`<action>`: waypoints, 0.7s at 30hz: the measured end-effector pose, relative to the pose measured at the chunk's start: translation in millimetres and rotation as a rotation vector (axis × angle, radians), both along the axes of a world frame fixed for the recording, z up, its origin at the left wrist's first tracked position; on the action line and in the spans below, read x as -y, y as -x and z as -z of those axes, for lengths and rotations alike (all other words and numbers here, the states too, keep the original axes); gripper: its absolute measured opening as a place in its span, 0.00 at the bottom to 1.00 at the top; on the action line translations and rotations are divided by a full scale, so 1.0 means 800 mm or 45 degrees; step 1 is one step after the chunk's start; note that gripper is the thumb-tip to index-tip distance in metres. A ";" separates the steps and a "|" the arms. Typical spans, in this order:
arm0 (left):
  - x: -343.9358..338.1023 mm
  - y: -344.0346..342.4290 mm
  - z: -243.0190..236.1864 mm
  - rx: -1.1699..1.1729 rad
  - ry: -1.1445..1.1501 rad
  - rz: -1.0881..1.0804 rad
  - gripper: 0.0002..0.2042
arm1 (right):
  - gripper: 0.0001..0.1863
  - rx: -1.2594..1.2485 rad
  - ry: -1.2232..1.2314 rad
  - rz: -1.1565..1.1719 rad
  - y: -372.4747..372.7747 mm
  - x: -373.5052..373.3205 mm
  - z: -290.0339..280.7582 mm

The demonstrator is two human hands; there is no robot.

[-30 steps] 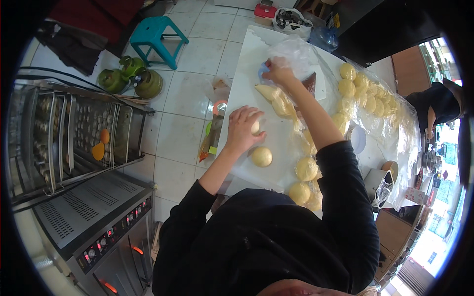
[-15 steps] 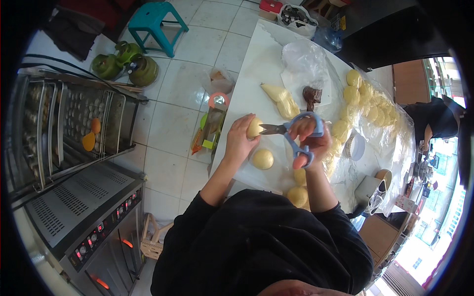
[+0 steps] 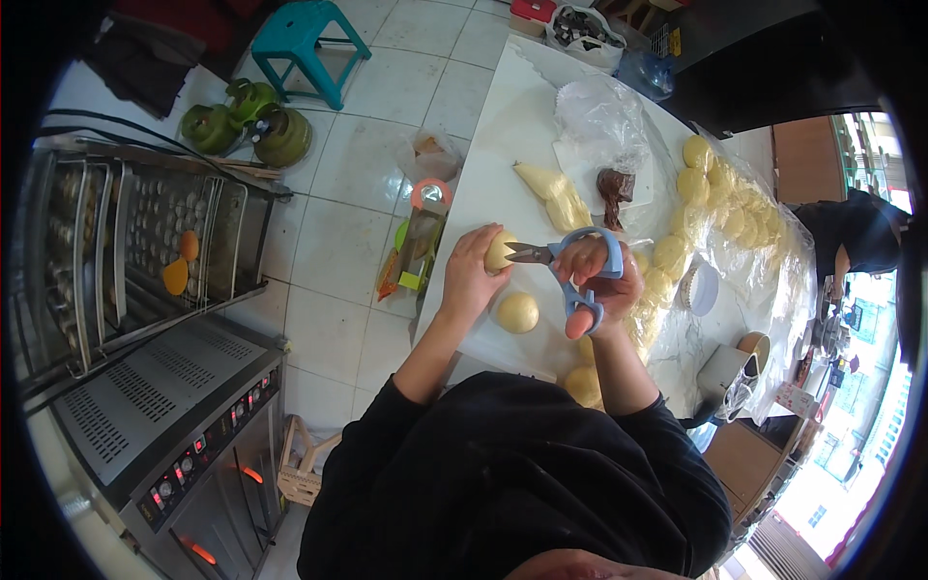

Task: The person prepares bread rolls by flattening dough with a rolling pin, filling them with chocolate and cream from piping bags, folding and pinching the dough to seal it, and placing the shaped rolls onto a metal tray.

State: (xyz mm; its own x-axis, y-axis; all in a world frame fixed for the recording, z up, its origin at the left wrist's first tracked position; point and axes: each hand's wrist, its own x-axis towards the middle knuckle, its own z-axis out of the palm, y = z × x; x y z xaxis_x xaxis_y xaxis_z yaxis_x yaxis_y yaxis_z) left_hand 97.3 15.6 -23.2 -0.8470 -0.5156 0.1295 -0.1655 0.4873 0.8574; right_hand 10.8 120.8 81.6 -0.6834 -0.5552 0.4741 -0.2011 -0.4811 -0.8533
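Observation:
My left hand [image 3: 473,274] is closed around a pale yellow dough ball [image 3: 501,251] above the near left part of the table. In my right hand [image 3: 606,283] is a pair of scissors [image 3: 578,253] with light blue handles, my fingers through the loops. The dark blades point left, and their tips meet the side of the held ball. Just below, a second dough ball [image 3: 518,312] rests on the table. Beyond my hands lie a piping bag of yellow filling [image 3: 553,193] and a bag of dark brown filling [image 3: 615,190].
Rows of dough balls [image 3: 742,220] lie under clear plastic on the right of the white table [image 3: 490,164]. A round white paper-cup stack [image 3: 701,289] stands among them. To the left are a tray rack [image 3: 116,246], an oven [image 3: 179,416], gas cylinders [image 3: 280,135] and a teal stool [image 3: 307,39].
The scissors have shifted slightly to the left, with the handles drawn a little closer together. My left hand keeps its hold on the dough ball.

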 end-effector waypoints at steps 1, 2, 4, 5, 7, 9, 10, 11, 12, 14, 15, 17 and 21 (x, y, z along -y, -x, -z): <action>0.000 0.000 -0.001 0.000 0.001 0.002 0.26 | 0.31 -0.006 -0.007 0.000 0.000 0.001 -0.001; 0.000 0.000 -0.002 0.001 -0.006 0.001 0.25 | 0.31 -0.011 -0.013 -0.001 0.001 0.003 -0.001; 0.000 0.000 -0.004 0.001 -0.010 0.000 0.25 | 0.29 -0.020 -0.036 -0.013 0.000 0.004 0.003; -0.001 0.000 -0.004 0.003 -0.001 0.002 0.25 | 0.28 -0.030 -0.061 -0.028 -0.001 0.005 0.005; -0.001 -0.001 -0.004 0.007 0.010 0.003 0.25 | 0.26 -0.098 -0.105 -0.023 0.004 -0.001 0.013; -0.001 -0.004 -0.002 -0.004 -0.001 0.032 0.26 | 0.25 -0.291 -0.070 -0.050 0.012 -0.008 0.016; -0.002 -0.004 -0.010 -0.002 -0.001 0.037 0.26 | 0.27 -0.241 0.017 -0.057 0.015 -0.016 0.018; -0.004 -0.005 -0.025 0.005 0.144 -0.033 0.27 | 0.27 -0.237 0.014 -0.052 0.016 -0.019 0.012; -0.008 -0.008 -0.032 0.012 0.287 -0.101 0.29 | 0.30 -0.098 0.099 0.055 0.015 -0.021 -0.001; -0.015 -0.033 -0.031 -0.036 0.177 -0.017 0.31 | 0.32 0.052 0.179 0.167 0.009 -0.035 -0.016; -0.020 -0.045 -0.030 -0.091 0.067 0.062 0.33 | 0.35 0.089 0.113 0.066 0.006 -0.046 -0.018; -0.039 -0.060 -0.039 -0.005 0.031 0.172 0.33 | 0.37 0.134 0.044 -0.026 -0.005 -0.064 -0.019; -0.058 -0.066 -0.026 0.193 0.047 0.316 0.30 | 0.38 0.111 -0.036 -0.179 -0.033 -0.081 -0.005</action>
